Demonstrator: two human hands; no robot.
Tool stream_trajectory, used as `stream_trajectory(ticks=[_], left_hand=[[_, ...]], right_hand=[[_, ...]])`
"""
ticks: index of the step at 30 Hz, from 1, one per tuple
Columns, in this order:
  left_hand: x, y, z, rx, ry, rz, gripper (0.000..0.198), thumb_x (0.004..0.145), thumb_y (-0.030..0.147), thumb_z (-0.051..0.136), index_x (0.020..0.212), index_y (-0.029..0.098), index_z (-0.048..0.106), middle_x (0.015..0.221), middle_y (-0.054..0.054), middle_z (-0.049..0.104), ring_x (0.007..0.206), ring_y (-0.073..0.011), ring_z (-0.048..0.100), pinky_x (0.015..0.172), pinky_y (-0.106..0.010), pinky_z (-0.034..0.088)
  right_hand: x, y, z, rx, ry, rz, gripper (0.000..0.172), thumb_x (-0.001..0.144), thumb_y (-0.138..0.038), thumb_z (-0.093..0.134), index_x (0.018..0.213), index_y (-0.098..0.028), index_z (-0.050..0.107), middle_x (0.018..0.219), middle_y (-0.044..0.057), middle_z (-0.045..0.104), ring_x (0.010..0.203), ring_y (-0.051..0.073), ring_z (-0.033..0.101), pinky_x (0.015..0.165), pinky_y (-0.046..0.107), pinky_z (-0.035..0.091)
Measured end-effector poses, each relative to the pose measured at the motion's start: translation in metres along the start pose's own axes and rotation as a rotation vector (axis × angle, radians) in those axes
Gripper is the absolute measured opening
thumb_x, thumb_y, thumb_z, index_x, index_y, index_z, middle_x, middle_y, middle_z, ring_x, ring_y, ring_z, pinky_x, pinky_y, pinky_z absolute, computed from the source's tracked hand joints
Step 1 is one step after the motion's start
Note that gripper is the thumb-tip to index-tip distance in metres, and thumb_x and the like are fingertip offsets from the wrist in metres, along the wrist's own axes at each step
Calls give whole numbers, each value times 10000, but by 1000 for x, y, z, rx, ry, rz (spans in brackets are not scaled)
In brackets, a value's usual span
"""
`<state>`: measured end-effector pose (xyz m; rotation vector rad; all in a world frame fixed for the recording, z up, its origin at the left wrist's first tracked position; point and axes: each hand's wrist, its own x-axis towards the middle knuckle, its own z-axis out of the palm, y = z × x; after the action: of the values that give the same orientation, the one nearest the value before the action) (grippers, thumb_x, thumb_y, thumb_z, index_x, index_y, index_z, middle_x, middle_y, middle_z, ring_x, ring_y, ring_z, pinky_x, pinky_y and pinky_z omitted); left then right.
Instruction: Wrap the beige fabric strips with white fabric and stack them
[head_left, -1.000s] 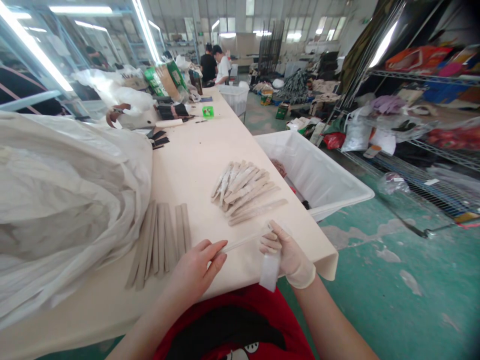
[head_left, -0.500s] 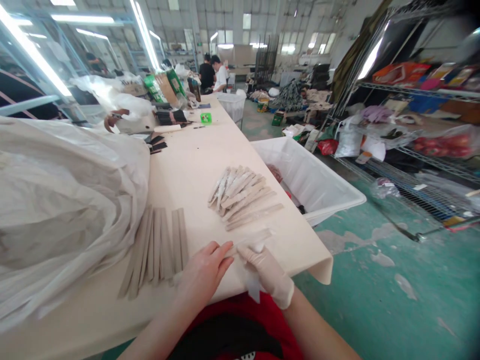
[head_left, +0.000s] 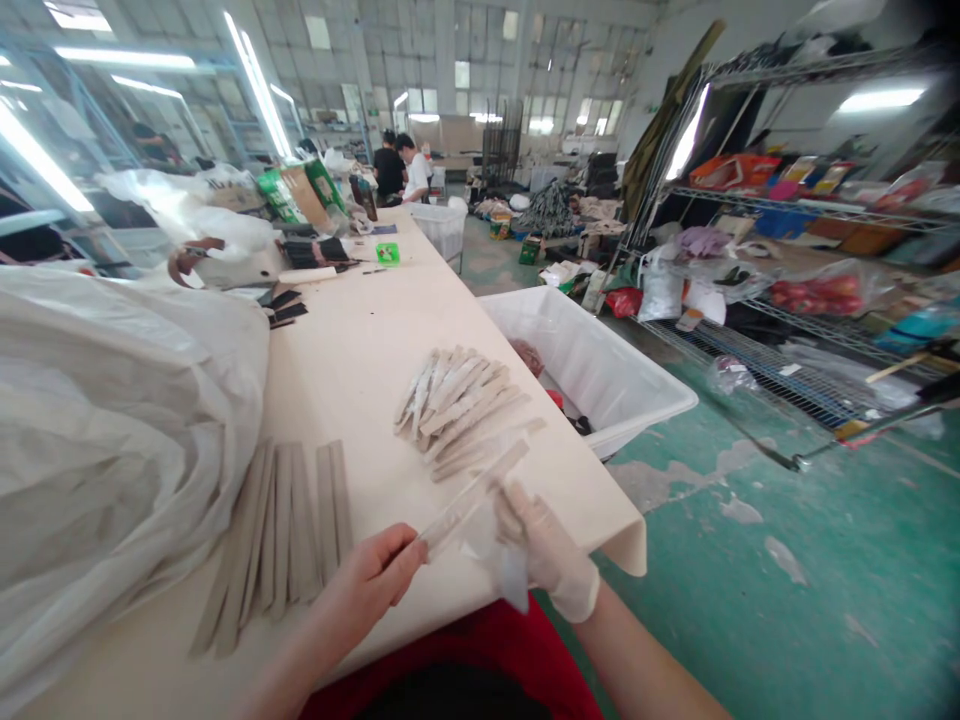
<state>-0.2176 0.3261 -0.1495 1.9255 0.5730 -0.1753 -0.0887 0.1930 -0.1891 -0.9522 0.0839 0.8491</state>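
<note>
My left hand [head_left: 386, 568], bare, pinches the near end of a flat beige strip [head_left: 476, 488] between thumb and fingers. The strip points away to the right, above the table. On my right hand [head_left: 551, 550] is a pale thin glove; its fingers are closed on a crumpled whitish piece of thin cloth or film [head_left: 506, 560], slightly blurred, close beside the strip. Just beyond both hands lies a fanned pile of similar strips [head_left: 457, 400], some with whitish patches. To the left, more plain strips [head_left: 281, 530] lie side by side in a loose row.
A cream-covered table [head_left: 337, 350] runs ahead. Bunched white sheeting [head_left: 112, 430] covers its left side. A white plastic bin [head_left: 622, 380] stands against the right edge, with wire shelving [head_left: 780, 370] beyond. Two people [head_left: 401, 165] are at the far end.
My left hand has drawn back from my right hand, and more of the strip shows between them. The whole view has shifted slightly to the right.
</note>
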Motion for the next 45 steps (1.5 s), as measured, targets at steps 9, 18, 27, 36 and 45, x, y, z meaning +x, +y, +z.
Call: stream_trajectory(ticks=[9,18,27,36,45], left_hand=[[21,6,21,71,43,97,315,848,441,377,669,190,445,535,71,340,517,-100,344,498,-227,264],[59,23,23,177,82,165,317,826,409,396,638,175,500,526,62,364,517,-101,380,485,-224,258],[89,47,5,423,336,350,331,853,428,437,928,161,618,903,-67,639,820,-180,550,744,-298,413],[48,17,37,-73,17,181,179,769,329,544,747,151,553,644,28,536,586,-101,457,539,-218,344],[36,23,26,-39,192,198,118,784,246,465,697,180,509,588,46,500,567,-103,473,541,-220,352]], right_hand=[[0,8,3,52,59,-18,374,582,-462,770,805,-187,649,692,-12,644,556,102,555,497,215,444],[10,-6,-7,227,82,-17,301,615,-370,763,556,-190,528,390,-92,387,338,45,319,323,163,279],[14,-33,-32,500,-174,71,261,735,-159,607,993,-141,638,984,50,682,938,151,622,851,260,508],[13,-19,-15,351,-202,19,281,762,-271,642,1026,-177,647,1107,65,651,1021,156,595,903,258,472],[5,4,-17,-47,18,-39,454,687,-552,647,1005,-228,643,587,-32,595,535,116,520,503,223,426]])
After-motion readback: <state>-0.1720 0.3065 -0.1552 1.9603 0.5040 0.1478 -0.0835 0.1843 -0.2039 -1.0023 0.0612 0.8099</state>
